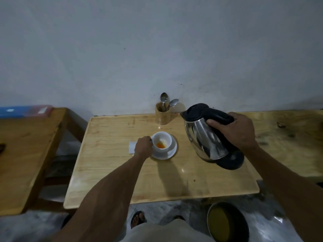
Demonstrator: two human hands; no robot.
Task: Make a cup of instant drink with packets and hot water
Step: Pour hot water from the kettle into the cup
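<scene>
A white cup (161,141) stands on a white saucer (170,153) in the middle of the wooden table (122,172), with orange powder at its bottom. My left hand (143,148) grips the cup's handle side. My right hand (235,131) is closed on the black handle of a steel kettle (206,138), which is tilted, spout pointing left toward the cup, and lifted partly off its black base (232,162). A white packet (131,147) lies flat just left of my left hand, partly hidden by it.
A wooden holder (163,115) with two spoons stands at the table's back edge by the wall. Another wooden table (22,154) is at left, a wooden bench top (288,137) at right. A round pan (227,222) sits on the floor below right.
</scene>
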